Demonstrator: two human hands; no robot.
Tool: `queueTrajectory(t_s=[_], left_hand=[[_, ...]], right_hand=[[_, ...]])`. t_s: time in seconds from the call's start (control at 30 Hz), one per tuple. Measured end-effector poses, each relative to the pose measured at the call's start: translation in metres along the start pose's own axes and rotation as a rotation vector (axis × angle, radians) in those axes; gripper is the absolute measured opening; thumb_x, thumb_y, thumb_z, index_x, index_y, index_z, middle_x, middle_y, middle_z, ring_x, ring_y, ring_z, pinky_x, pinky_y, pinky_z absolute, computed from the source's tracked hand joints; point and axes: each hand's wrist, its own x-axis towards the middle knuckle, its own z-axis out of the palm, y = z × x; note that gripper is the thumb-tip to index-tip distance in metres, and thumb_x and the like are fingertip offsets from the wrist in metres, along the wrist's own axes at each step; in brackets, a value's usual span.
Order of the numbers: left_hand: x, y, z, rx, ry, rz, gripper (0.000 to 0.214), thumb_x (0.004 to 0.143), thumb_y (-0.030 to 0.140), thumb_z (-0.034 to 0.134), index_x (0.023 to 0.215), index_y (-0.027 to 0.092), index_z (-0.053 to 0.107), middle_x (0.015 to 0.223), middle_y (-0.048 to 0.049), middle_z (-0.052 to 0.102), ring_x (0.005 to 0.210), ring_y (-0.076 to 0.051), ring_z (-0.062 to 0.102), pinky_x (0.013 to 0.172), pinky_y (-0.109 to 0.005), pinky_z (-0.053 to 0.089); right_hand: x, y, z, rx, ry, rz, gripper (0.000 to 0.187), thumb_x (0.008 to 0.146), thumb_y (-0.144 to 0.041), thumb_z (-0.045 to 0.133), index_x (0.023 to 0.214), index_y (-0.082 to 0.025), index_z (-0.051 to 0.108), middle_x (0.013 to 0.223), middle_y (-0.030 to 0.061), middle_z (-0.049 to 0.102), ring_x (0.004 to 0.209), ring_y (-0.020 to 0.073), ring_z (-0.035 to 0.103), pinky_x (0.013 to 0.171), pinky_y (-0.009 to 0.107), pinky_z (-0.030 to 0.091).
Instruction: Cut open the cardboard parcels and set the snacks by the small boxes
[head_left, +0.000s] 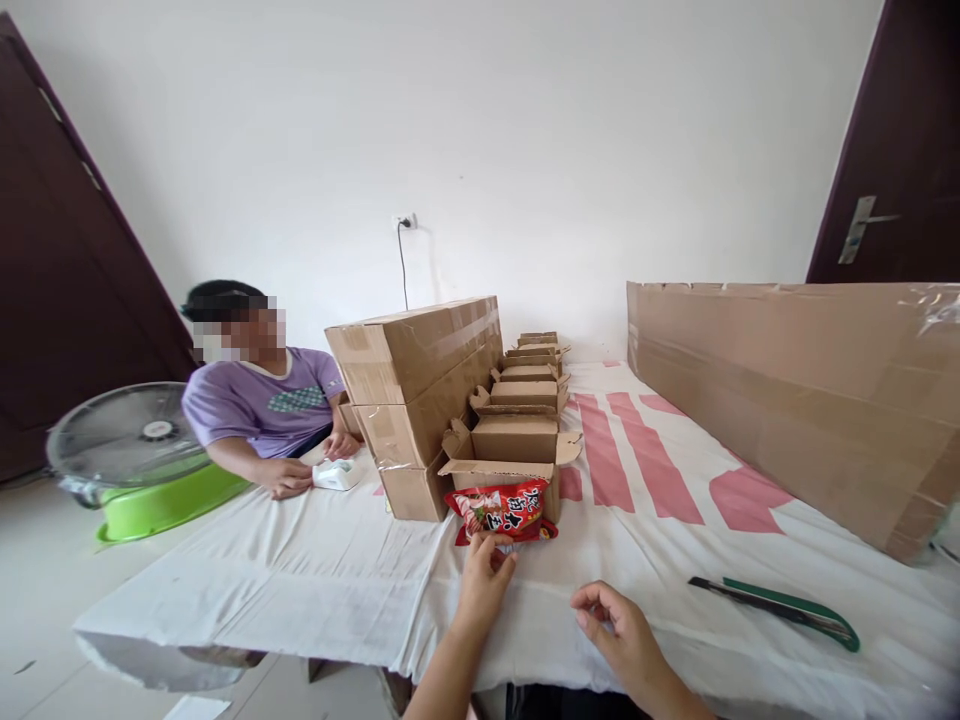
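A red instant noodle packet leans against the front of the nearest open cardboard box. Part of another red packet shows under its right end. My left hand has its bent fingers and thumb closed at the packet's lower edge. To the right, over the white cloth, my right hand is loosely curled with a gap between thumb and fingers, and nothing shows in it. A green and black utility knife lies on the cloth further right.
Open boxes stand in a row running back to the wall. Taped closed boxes are stacked left of them. A long carton stands at right. Across the table a person sits with a hand beside a white object, near a fan.
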Motion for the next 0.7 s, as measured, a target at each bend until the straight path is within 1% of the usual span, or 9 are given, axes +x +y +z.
queueTrajectory(t_s=[0.07,0.13,0.27,0.47,0.7], left_hand=[[0.0,0.001,0.0,0.001,-0.033,-0.016,0.019,0.077,0.034,0.057,0.086,0.019,0.066,0.08,-0.0042,0.064,0.071,-0.02,0.061,0.067,-0.034,0.05],[0.0,0.003,0.001,0.005,-0.065,-0.023,0.018,0.075,0.033,0.058,0.084,0.019,0.066,0.076,-0.0037,0.065,0.071,-0.021,0.062,0.068,-0.034,0.049],[-0.001,0.006,0.002,0.018,-0.085,-0.029,0.02,0.073,0.033,0.058,0.086,0.019,0.065,0.081,-0.0059,0.068,0.077,-0.024,0.063,0.073,-0.036,0.049],[0.001,0.007,0.0,0.041,-0.093,-0.029,0.02,0.072,0.036,0.058,0.081,0.02,0.065,0.08,-0.0064,0.069,0.077,-0.024,0.064,0.073,-0.037,0.05],[0.001,0.009,-0.001,0.05,-0.075,-0.026,0.021,0.072,0.038,0.058,0.08,0.02,0.067,0.08,-0.0064,0.071,0.076,-0.025,0.065,0.072,-0.038,0.051]], right_hand=[[0.0,-0.002,0.0,-0.011,-0.009,-0.008,0.029,0.084,-0.046,0.056,0.089,-0.02,0.067,0.086,0.0058,0.069,0.077,0.0205,0.06,0.073,0.032,0.047],[0.0,-0.005,-0.001,-0.026,-0.019,-0.015,0.028,0.085,-0.045,0.055,0.089,-0.02,0.067,0.085,0.0055,0.069,0.075,0.0196,0.059,0.071,0.031,0.046],[-0.002,-0.01,-0.001,-0.049,-0.031,-0.023,0.026,0.086,-0.042,0.054,0.088,-0.019,0.066,0.081,0.004,0.068,0.071,0.0178,0.057,0.066,0.029,0.044],[-0.003,-0.013,-0.001,-0.023,-0.022,-0.036,0.023,0.087,-0.039,0.055,0.085,-0.019,0.065,0.077,0.0023,0.065,0.07,0.0162,0.055,0.065,0.027,0.043],[-0.001,-0.013,-0.001,-0.026,-0.013,-0.042,0.023,0.087,-0.038,0.055,0.085,-0.018,0.065,0.076,0.0022,0.065,0.069,0.0155,0.055,0.064,0.026,0.042]])
